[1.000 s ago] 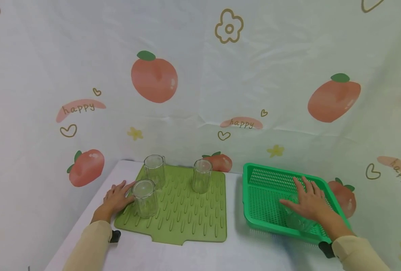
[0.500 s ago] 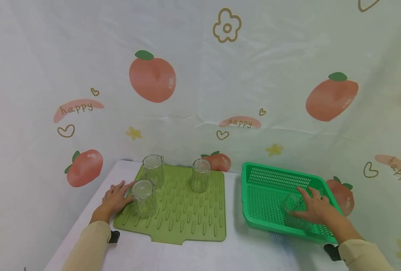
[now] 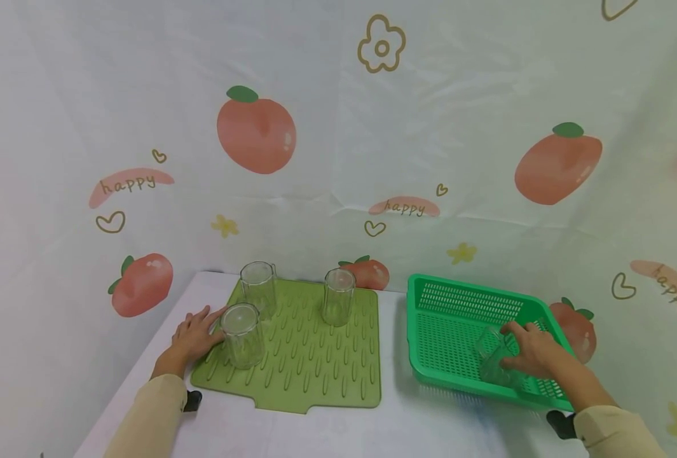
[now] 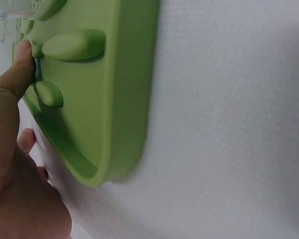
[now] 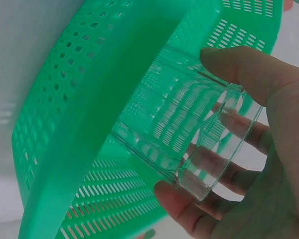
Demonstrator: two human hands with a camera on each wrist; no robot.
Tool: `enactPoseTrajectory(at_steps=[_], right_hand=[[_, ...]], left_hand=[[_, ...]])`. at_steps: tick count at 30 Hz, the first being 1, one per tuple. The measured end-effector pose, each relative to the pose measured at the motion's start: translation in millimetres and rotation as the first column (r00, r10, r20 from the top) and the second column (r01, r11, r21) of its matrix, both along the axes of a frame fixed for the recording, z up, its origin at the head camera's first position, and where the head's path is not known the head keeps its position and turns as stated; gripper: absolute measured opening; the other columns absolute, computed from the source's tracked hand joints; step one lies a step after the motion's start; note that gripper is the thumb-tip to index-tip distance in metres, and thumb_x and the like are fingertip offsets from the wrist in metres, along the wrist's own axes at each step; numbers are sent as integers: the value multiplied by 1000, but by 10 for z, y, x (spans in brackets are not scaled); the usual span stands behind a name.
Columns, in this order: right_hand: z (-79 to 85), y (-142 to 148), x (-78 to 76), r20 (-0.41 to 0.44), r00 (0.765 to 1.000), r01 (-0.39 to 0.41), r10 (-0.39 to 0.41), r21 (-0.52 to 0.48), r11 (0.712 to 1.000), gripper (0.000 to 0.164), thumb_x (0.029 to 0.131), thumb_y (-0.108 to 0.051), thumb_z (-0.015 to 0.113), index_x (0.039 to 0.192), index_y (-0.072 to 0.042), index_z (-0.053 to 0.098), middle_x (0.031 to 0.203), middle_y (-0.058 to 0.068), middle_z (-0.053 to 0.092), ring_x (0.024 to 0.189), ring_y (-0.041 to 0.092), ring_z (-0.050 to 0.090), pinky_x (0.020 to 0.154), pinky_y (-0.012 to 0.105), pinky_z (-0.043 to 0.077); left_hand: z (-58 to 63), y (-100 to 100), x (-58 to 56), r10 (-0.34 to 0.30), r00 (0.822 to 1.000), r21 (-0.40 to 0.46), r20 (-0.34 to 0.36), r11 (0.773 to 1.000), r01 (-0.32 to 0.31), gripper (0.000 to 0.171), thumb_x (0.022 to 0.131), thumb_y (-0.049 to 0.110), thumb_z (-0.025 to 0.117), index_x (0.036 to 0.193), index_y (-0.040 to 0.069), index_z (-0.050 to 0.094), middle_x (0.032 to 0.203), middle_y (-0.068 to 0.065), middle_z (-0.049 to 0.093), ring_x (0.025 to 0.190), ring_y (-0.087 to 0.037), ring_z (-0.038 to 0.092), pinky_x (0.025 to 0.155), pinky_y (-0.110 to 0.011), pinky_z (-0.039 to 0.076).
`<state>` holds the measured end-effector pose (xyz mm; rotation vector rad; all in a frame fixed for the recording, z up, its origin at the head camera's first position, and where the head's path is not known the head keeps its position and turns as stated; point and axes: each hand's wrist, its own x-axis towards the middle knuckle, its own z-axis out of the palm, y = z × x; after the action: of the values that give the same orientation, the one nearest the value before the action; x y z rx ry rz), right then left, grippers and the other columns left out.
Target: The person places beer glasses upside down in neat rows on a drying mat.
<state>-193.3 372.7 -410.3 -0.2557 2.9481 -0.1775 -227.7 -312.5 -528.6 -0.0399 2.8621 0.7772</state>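
Observation:
In the head view, my right hand [image 3: 535, 353] reaches into the green plastic basket [image 3: 464, 378] and grips a clear glass mug [image 3: 495, 369] lying on its side. The right wrist view shows the thumb on one side of that glass mug [image 5: 189, 114] and the fingers curled round the other. My left hand [image 3: 193, 337] rests at the left edge of the green ridged drying mat [image 3: 309, 369], its thumb on top, beside a glass mug [image 3: 243, 337]. Farther back on the mat stand another glass mug [image 3: 260, 292] and a glass [image 3: 338, 299].
A white cloth covers the table [image 3: 338, 436]. Close behind the mat and basket hangs a white curtain [image 3: 315, 235] printed with fruit. The basket's raised rim surrounds my right hand's work. A strip of tabletop separates mat and basket.
My right hand has gone lower into the basket, and its spread fingers have curled round the glass mug. The left hand stays at the mat's edge.

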Motion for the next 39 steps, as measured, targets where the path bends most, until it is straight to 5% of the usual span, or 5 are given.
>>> enactPoseTrajectory(at_steps=[12, 19, 32, 37, 39], right_hand=[[-18, -35, -16, -207, 977, -69, 49, -89, 994, 57, 79, -35, 84, 120, -3, 60, 104, 20, 61, 87, 34, 61, 69, 51, 54], [111, -130, -8, -285, 958, -88, 25, -210, 974, 57, 85, -28, 81, 126, 3, 57, 119, 29, 59, 103, 43, 62, 75, 55, 55], [306, -357, 52, -173, 974, 27, -149, -560, 828, 71, 99, -38, 68, 151, -1, 37, 148, 28, 44, 131, 55, 47, 90, 61, 54], [262, -439, 50, -144, 977, 29, -158, -643, 766, 67, 101, -34, 65, 152, -4, 35, 147, 24, 44, 130, 48, 48, 88, 47, 56], [238, -483, 47, -147, 976, 22, -160, -664, 747, 63, 101, -33, 65, 152, -7, 37, 146, 19, 45, 128, 33, 53, 86, 36, 56]], left_hand=[[7, 1, 12, 15, 1000, 9, 0, 1000, -15, 68, 97, 27, 56, 159, 15, 33, 166, -31, 13, 147, -67, 1, 111, -84, 9], [11, 1, 6, 8, 1000, 6, 1, 1000, -8, 67, 98, 26, 56, 160, 14, 32, 166, -31, 12, 147, -67, 0, 111, -84, 9], [12, -9, 9, 11, 1000, 2, 4, 1000, -11, 66, 99, 26, 55, 159, 14, 32, 166, -31, 12, 146, -68, 1, 111, -85, 11], [-3, -7, 15, 13, 1000, 4, 3, 1000, -13, 66, 99, 27, 55, 159, 14, 32, 166, -31, 12, 147, -67, 1, 110, -85, 11], [-8, -2, 15, 15, 1000, 3, 6, 1000, -15, 66, 99, 27, 56, 159, 14, 32, 166, -31, 12, 147, -67, 1, 110, -85, 10]])
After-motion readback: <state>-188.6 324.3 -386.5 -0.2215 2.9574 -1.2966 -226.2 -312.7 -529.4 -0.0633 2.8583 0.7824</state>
